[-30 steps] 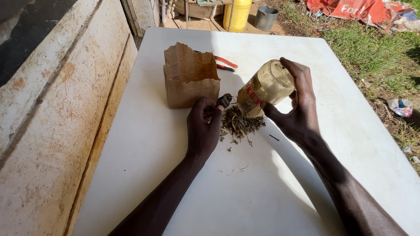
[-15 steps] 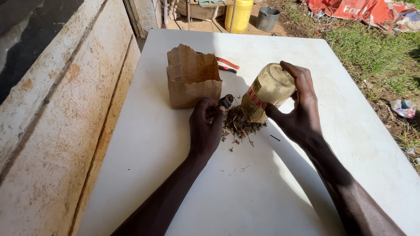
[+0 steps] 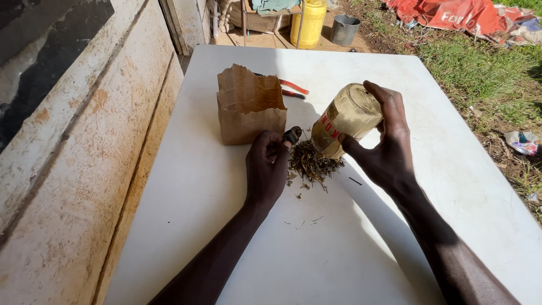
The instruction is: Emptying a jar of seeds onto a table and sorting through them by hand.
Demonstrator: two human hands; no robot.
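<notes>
Two bare hands are working over one white rectangular table [image 3: 395, 248]: one left hand [image 3: 266, 169] and one right hand [image 3: 389, 144]. One tilted, yellowish transparent plastic jar [image 3: 347, 118] is showing, with one heap of dry brown plant bits [image 3: 311, 164] lying below it. One torn brown paper bag [image 3: 250, 110] is standing there. One red-handled tool [image 3: 293, 87] is lying behind it. Beyond the table, one yellow plastic jerrycan [image 3: 312, 21] and one grey metal bucket [image 3: 344, 29] are standing.

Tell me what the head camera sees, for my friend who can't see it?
At a white table, the right hand tips a bottle mouth-down over a pile of dry plant bits. The left hand holds a small dark cap beside the pile. A brown paper bag and red-handled pliers sit behind.
</notes>
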